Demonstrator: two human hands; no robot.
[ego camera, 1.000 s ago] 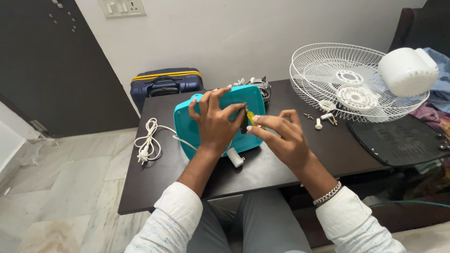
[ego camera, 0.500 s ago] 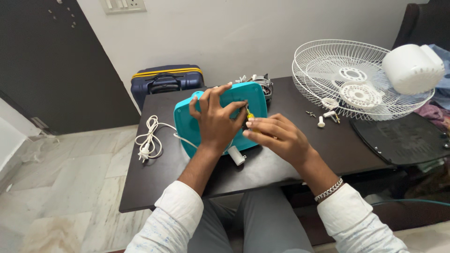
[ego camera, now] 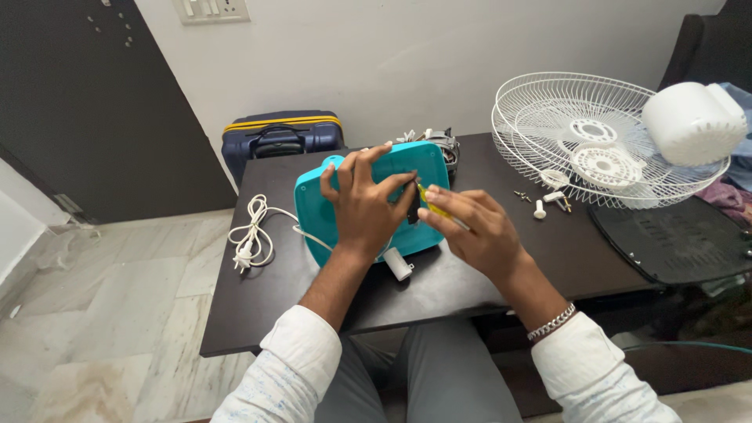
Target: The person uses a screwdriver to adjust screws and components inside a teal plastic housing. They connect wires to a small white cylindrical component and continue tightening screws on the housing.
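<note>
My left hand (ego camera: 366, 205) grips the teal housing (ego camera: 374, 202), tilted on the table (ego camera: 470, 274). My right hand (ego camera: 478, 231), now drawn closer, pinches a yellow screwdriver (ego camera: 435, 205) against the housing; tip engaged, I judge.

A room in a home: marble floor (ego camera: 102, 313), dark door (ego camera: 94, 102), wall switches (ego camera: 210, 9), a suitcase (ego camera: 280, 137) against the wall, clothes (ego camera: 728, 196) beside the bench (ego camera: 258, 313).

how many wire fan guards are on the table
2, as far as shows: both wire fan guards are nested together at the table's far right corner, under the white motor housing, so their overlap is hard to separate.
</note>
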